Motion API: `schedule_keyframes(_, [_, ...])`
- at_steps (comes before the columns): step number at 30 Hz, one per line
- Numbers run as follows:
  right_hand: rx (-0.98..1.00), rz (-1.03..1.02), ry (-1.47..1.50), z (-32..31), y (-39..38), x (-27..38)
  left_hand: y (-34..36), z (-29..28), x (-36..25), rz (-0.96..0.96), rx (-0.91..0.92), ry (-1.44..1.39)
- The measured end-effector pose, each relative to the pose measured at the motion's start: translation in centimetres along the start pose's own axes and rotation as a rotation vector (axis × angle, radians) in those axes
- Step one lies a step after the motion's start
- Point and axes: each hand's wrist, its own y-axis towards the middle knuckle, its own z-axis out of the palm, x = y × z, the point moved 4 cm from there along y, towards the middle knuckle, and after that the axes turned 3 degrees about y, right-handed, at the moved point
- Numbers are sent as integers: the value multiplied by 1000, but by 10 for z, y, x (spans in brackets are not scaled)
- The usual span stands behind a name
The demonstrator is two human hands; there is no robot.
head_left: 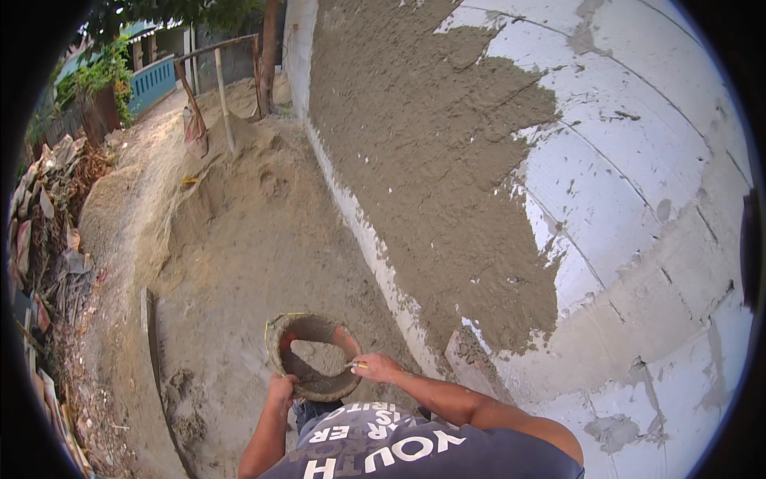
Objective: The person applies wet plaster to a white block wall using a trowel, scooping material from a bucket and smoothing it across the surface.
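Head view: I see a round, mortar-caked bucket [325, 389] before the person's body, grey smearing its inner wall. The left hand [282, 389] clasps its rim; the right hand [377, 367] curls round a small handle [361, 365] opposite. Sandy ground [231, 263] surrounds; right, a part-plastered wall [630, 152].

The round, mortar-crusted bucket [311, 326] has a rough, matt grey skin with dull orange patches. To its right, coarse brown-grey wall mortar [423, 160] looks matt and pitted against smoother, pale wall blocks [622, 168]. Beyond the bucket, the brown sand heap [247, 191] is grainy; to its left, the long, narrow wooden board [149, 335] looks dull and weathered. Nearest, the dark-blue printed shirt [511, 447] is matt cloth.
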Motion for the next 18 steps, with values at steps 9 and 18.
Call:
schedule_keyframes(9, [-51, -322, 17, -316, 0, 215, -25, -20, -9, 36, -151, 74])
schedule_keyframes(18, [-1494, -543, 352, -611, -113, 171, -23, -13, -13, 74, -73, 182])
